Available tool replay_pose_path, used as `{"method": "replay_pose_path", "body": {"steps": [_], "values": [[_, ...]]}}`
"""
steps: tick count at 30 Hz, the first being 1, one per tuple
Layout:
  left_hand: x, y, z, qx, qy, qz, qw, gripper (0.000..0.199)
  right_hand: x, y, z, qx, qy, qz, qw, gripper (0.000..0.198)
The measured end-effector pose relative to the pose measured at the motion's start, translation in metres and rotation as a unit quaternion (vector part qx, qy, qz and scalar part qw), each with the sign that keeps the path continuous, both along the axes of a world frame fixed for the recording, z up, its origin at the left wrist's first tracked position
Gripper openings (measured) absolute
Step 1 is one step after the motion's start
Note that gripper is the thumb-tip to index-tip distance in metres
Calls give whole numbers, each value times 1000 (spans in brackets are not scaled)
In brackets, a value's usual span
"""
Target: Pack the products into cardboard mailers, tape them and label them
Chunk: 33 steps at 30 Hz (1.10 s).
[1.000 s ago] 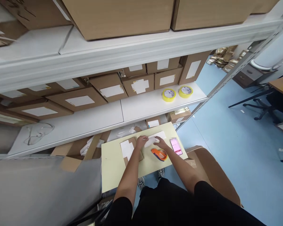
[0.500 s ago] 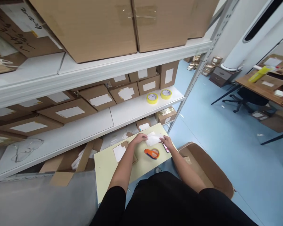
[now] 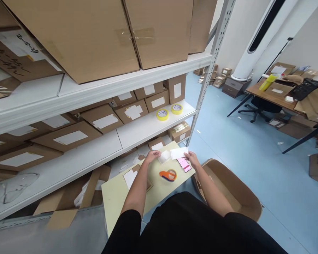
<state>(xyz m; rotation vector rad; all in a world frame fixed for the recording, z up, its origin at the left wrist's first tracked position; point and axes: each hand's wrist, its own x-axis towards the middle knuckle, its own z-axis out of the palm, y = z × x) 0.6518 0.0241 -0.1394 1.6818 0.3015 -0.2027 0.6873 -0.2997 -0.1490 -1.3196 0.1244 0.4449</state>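
Note:
My left hand [image 3: 153, 155] is closed, pinching the edge of a thin whitish paper sheet [image 3: 164, 156] above the pale yellow table [image 3: 114, 197]. Between the fingers of my right hand [image 3: 192, 159] is a white paper label [image 3: 178, 152], its left end close to the sheet. A phone [image 3: 185, 165] with a pink screen lies just below that hand. Nearer to me is an orange tape dispenser [image 3: 168, 175] with a blue edge. Partly covered by my left forearm, a small cardboard box [image 3: 149, 185] with white paper on it rests on the table.
A metal shelf [image 3: 137, 132] ahead bears labelled boxes and two yellow tape rolls [image 3: 162, 114]. A large open carton [image 3: 234, 183] stands on the floor at right. An open box [image 3: 76, 192] sits low at left. Farther right is a cluttered desk [image 3: 254, 89].
My hands have moved apart. The white paper held between them now shows as two pieces, one in each hand. More of the phone is uncovered, and the view has shifted right.

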Motion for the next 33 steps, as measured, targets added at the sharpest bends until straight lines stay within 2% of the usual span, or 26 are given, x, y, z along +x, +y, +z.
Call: {"method": "replay_pose_path", "body": {"steps": [3,6,11,15,17,20,23,28,33], "values": [[-8,-18,0,22,-20,12,999,54,-8,21,10,32,-13,45,998,41],[-32,-27,3,47,-50,33,997,54,-19,47,19,39,-13,121,992,36],[-107,-14,20,-13,-10,116,993,64,-29,85,40,17,-76,232,970,24],[-173,-21,27,-12,25,90,996,56,-45,130,58,9,-127,331,935,20],[-200,-32,27,-24,42,105,993,54,-61,155,63,27,-124,349,929,27],[-226,-39,31,-41,27,223,974,57,-88,176,62,38,-110,309,944,39],[-238,-30,45,-15,3,306,952,53,-106,171,59,7,-85,276,957,36],[-239,-7,75,-51,-29,318,946,52,-121,141,66,16,-57,309,949,31],[-234,-3,87,-37,-56,321,945,57,-124,138,85,46,-71,313,946,28]]}}
